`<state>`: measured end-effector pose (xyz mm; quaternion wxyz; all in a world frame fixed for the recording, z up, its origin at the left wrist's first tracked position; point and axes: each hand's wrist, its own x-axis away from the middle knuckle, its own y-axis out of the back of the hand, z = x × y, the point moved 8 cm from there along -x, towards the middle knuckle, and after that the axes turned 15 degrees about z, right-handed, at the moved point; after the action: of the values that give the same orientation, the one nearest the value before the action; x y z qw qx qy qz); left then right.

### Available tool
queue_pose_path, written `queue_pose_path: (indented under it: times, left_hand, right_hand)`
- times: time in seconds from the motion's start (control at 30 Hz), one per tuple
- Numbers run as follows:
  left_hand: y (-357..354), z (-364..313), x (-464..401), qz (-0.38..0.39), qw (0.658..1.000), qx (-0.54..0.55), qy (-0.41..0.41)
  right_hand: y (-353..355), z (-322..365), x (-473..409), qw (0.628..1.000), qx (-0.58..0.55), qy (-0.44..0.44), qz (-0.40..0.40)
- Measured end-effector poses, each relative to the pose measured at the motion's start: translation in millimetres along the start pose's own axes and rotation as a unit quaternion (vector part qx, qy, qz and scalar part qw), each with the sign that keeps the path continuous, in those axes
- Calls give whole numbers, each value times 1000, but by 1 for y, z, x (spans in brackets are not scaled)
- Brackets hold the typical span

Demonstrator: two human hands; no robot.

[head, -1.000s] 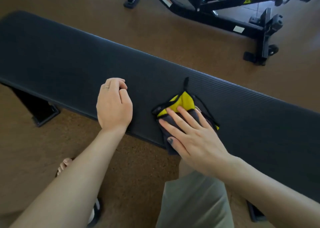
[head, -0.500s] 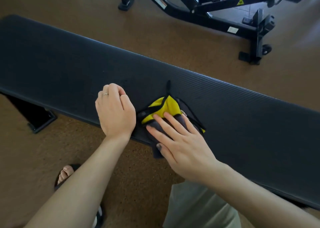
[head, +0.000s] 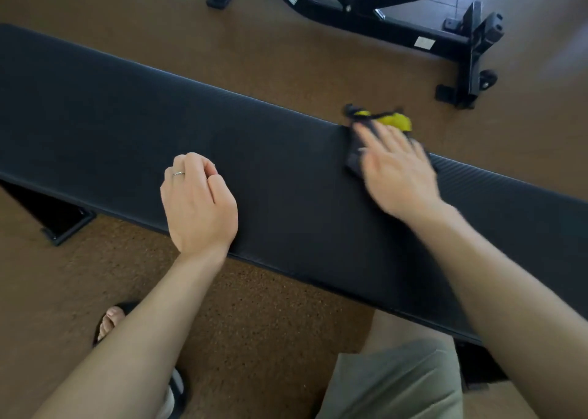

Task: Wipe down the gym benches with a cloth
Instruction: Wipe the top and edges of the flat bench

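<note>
The right hand (head: pixel 399 172) presses flat, fingers straight, on the cloth (head: pixel 380 129) at the bench's (head: pixel 127 113) far edge. The cloth already hangs partly over; it may slip off. The left hand (head: pixel 199 204), curled and empty, rests on the bench.

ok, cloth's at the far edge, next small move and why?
Probably draw the right hand and cloth back toward the near edge of the bench: the cloth already overhangs the far edge, with pad unwiped nearby.
</note>
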<state>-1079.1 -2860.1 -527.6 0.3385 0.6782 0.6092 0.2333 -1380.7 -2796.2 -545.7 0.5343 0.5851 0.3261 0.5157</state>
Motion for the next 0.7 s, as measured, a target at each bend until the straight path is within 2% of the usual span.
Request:
queue_pose_path:
  times: [0.1,0.2,0.27,0.4,0.47,0.57,0.7]
  left_hand:
    - [-2,-1,-1,-6,1000,-21,-2]
    - [-2,-3,-1,-16,1000,-11,-8]
    - [-2,-3,-2,-19,1000,-3,-10]
    - [-1,-2,-2,-24,1000,-6,-16]
    - [0,0,-1,-25,999,-13,-17]
    - [0,1,0,-22,1000,-3,-12]
    - [1,1,1,-23,1000,-1,-8]
  right_hand:
    - [-5,-44,18,994,-55,-91,38]
    - [-7,-16,15,991,-51,-122,26]
    - [-8,33,9,997,-26,-73,9]
    - [-24,149,19,995,8,100,6]
    - [-27,167,26,988,12,153,12]
    - [-21,123,26,987,29,158,1]
    - [-14,13,30,1000,-4,17,21]
